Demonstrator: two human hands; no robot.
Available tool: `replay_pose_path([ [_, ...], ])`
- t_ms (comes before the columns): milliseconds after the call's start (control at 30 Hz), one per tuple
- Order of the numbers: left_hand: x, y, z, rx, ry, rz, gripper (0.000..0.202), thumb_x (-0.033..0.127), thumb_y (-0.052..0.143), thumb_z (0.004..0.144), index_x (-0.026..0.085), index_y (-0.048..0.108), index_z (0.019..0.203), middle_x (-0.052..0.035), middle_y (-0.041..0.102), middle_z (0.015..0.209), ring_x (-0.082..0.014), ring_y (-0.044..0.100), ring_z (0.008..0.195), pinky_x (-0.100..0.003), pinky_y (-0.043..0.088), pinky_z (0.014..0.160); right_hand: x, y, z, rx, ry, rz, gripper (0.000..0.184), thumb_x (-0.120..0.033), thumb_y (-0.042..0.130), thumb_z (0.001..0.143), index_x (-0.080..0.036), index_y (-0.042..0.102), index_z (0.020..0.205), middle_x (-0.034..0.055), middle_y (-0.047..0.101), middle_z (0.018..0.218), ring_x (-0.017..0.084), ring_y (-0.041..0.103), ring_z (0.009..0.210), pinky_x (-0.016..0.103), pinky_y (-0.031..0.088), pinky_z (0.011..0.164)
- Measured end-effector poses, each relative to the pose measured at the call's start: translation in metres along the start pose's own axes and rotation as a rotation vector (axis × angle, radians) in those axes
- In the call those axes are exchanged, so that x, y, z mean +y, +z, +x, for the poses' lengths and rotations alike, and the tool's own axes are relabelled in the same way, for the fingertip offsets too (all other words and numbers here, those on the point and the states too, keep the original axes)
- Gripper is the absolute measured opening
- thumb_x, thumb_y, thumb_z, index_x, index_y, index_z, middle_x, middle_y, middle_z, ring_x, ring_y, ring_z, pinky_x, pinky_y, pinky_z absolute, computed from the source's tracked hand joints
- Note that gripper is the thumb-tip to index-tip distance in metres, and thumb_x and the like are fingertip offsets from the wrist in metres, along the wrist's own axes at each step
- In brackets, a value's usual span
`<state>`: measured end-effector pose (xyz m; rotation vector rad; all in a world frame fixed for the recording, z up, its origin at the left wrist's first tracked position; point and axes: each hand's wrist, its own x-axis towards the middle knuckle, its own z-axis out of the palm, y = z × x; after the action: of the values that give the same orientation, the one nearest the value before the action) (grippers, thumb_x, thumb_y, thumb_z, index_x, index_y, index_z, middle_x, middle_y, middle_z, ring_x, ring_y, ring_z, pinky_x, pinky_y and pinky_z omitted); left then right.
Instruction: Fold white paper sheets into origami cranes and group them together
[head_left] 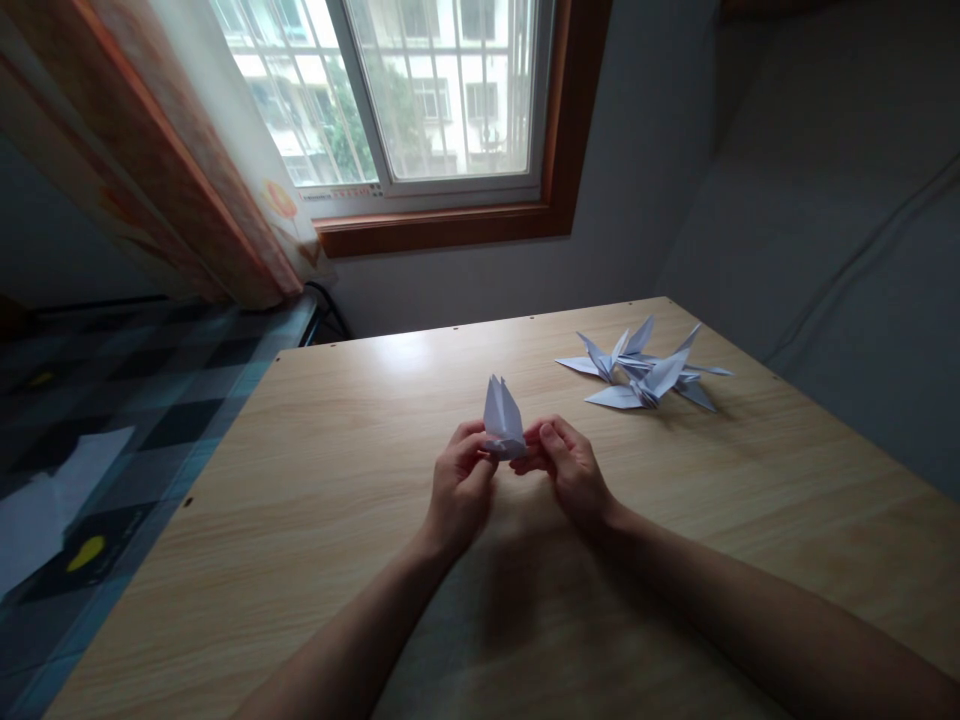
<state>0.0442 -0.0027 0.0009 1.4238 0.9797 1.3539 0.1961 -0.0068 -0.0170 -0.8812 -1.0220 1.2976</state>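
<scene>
A folded piece of white paper [503, 418] stands upright between my hands, with two narrow points rising at its top. My left hand [463, 487] is closed on its lower left edge, thumb toward me. My right hand [568, 462] is at its lower right side, fingers curled and their tips touching the paper; part of the fingers is hidden behind the thumb. Both hands are just above the wooden table [337, 520]. Several white origami cranes [649, 375] are grouped on the tabletop beyond my right hand.
White paper sheets [64, 495] lie on a dark checked cloth [225, 355] left of the table. A window [450, 90] and a patterned curtain [172, 150] are behind the table. A cable [847, 265] runs along the right wall.
</scene>
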Motion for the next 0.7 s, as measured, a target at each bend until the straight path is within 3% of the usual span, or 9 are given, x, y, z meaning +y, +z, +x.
replay_pose_path([
  [133, -0.004, -0.004, -0.002, -0.1, -0.007, -0.046, 0.023, 0.028, 0.057, 0.074, 0.02, 0.077, 0.067, -0.0082, 0.064, 0.095, -0.0257, 0.06, 0.09, -0.035, 0.048, 0.079, -0.003, 0.0, 0.0, -0.01, -0.03, -0.053, 0.032, -0.049, 0.073, 0.077, -0.02, 0.06, 0.078, -0.0016, 0.063, 0.069, 0.015, 0.063, 0.063, 0.028, 0.055, 0.061],
  [267, -0.011, -0.006, -0.003, -0.163, -0.073, -0.192, 0.051, 0.051, 0.044, 0.088, 0.017, 0.077, 0.069, -0.0109, 0.068, 0.093, -0.027, 0.062, 0.084, -0.038, 0.049, 0.072, -0.003, 0.001, 0.001, -0.003, -0.023, -0.032, 0.033, -0.039, 0.084, 0.064, -0.02, 0.06, 0.077, -0.001, 0.066, 0.073, 0.016, 0.065, 0.07, 0.028, 0.055, 0.065],
  [333, -0.012, -0.005, -0.003, -0.165, -0.072, -0.195, 0.055, 0.057, 0.044, 0.089, 0.017, 0.076, 0.068, -0.0114, 0.068, 0.094, -0.0268, 0.064, 0.085, -0.038, 0.049, 0.073, -0.002, 0.0, 0.001, 0.005, -0.017, -0.024, 0.034, -0.037, 0.085, 0.062, -0.02, 0.06, 0.078, -0.0007, 0.066, 0.074, 0.016, 0.066, 0.07, 0.028, 0.055, 0.066],
  [467, -0.012, 0.002, -0.004, -0.108, -0.097, -0.096, 0.02, 0.033, 0.077, 0.072, 0.018, 0.066, 0.079, -0.0037, 0.066, 0.078, -0.0171, 0.062, 0.071, -0.028, 0.047, 0.062, 0.002, -0.003, 0.003, 0.062, -0.011, -0.016, 0.035, -0.035, 0.084, 0.064, -0.021, 0.06, 0.084, -0.0002, 0.067, 0.075, 0.015, 0.066, 0.07, 0.028, 0.053, 0.065],
  [567, -0.015, 0.006, -0.006, -0.022, -0.126, -0.19, 0.036, 0.023, 0.078, 0.07, 0.023, 0.055, 0.098, 0.0034, 0.062, 0.074, -0.0105, 0.058, 0.059, -0.022, 0.044, 0.054, 0.004, -0.003, 0.003, 0.086, -0.018, 0.006, 0.036, -0.033, 0.085, 0.062, -0.02, 0.059, 0.084, -0.0003, 0.067, 0.077, 0.015, 0.065, 0.072, 0.027, 0.052, 0.067],
  [700, -0.019, 0.006, -0.007, -0.036, -0.075, -0.163, 0.054, 0.02, 0.078, 0.07, 0.025, 0.052, 0.117, -0.0008, 0.064, 0.099, -0.0101, 0.062, 0.066, -0.023, 0.049, 0.059, 0.003, -0.002, 0.002, 0.073, -0.026, 0.017, 0.033, -0.034, 0.084, 0.064, -0.02, 0.059, 0.082, -0.0006, 0.066, 0.076, 0.014, 0.063, 0.071, 0.026, 0.05, 0.067],
])
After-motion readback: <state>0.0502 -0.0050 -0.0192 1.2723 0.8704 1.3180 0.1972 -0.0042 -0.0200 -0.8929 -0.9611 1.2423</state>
